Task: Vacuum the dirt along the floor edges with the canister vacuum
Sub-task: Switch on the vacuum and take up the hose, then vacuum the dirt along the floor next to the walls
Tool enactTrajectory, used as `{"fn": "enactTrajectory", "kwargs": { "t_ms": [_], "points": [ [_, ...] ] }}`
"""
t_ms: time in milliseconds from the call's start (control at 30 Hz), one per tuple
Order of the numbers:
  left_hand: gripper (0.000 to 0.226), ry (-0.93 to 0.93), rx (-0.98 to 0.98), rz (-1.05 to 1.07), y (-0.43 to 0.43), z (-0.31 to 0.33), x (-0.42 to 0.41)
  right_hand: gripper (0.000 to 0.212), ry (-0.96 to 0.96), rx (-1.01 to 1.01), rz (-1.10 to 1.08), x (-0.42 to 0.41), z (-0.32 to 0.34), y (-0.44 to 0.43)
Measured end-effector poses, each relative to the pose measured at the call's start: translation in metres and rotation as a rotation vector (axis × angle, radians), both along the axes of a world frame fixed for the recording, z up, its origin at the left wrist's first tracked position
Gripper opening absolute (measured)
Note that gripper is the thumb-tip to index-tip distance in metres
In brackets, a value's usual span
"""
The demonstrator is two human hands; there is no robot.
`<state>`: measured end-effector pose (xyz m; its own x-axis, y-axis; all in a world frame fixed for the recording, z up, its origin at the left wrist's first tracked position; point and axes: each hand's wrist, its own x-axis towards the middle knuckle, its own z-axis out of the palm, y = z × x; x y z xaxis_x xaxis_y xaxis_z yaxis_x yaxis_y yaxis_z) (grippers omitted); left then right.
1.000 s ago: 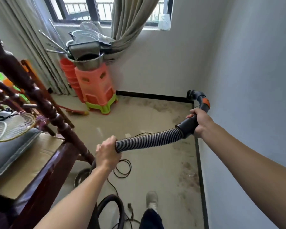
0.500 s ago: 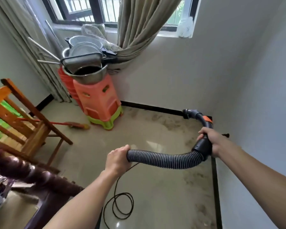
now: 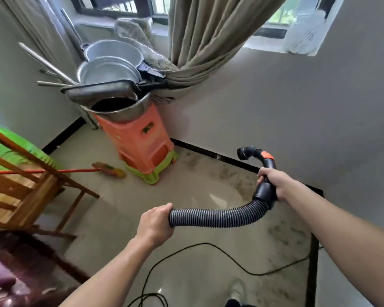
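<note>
The pale tiled floor [image 3: 124, 218] runs to a corner where two white walls meet, edged by a black skirting strip [image 3: 200, 149]. Grey dirt smudges [image 3: 226, 173] lie along the far edge and down the right edge. A beige curtain [image 3: 204, 41] hangs from the far window and drapes to the left. At near left stands a wooden frame [image 3: 31, 187], tilted. In the far left corner a stack of orange plastic stools [image 3: 140, 142] sits on a green one and carries a pile of metal basins and pans [image 3: 111, 69]. The ribbed vacuum hose [image 3: 215, 218] is held in the air across the middle, sagging between the two hands, above the floor near the right wall. The left hand [image 3: 155, 224] has its fingers wrapped round the hose's near end. The right hand [image 3: 275, 182] has its fingers closed round the black curved handle [image 3: 264, 191], just above the hose cuff. The handle arches up past an orange band [image 3: 266, 155] to an open end [image 3: 243, 153], which points left, clear of the floor. A thin black power cord [image 3: 204, 243] loops over the near floor. A red-handled broom [image 3: 109, 170] lies beside the stools.
</note>
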<state>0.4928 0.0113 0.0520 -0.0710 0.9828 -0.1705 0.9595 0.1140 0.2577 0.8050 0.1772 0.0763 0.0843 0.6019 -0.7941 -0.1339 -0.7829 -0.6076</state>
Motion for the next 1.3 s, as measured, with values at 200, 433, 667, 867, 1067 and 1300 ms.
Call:
{"fn": "enactTrajectory", "kwargs": {
  "t_ms": [200,433,667,867,1067,1300],
  "points": [
    [0.020,-0.074,-0.147,0.060,0.071,-0.031,0.000,0.013,-0.122,0.018,0.165,-0.045,-0.009,0.131],
    [0.021,-0.188,-0.263,0.166,0.168,-0.114,-0.024,0.012,-0.201,0.092,0.404,-0.133,-0.060,0.249],
    [0.019,-0.229,-0.296,0.242,0.243,-0.209,-0.048,0.009,-0.232,0.173,0.492,-0.195,-0.151,0.326],
    [0.021,-0.281,-0.362,0.268,0.274,-0.292,-0.044,0.019,-0.213,0.108,0.610,-0.214,-0.243,0.369],
    [0.026,-0.285,-0.355,0.361,0.291,-0.419,-0.031,0.027,-0.115,0.191,0.606,-0.223,-0.378,0.405],
    [0.025,-0.167,-0.299,0.388,0.339,-0.576,-0.023,0.017,-0.195,0.308,0.753,-0.236,-0.523,0.446]
  ]
}}
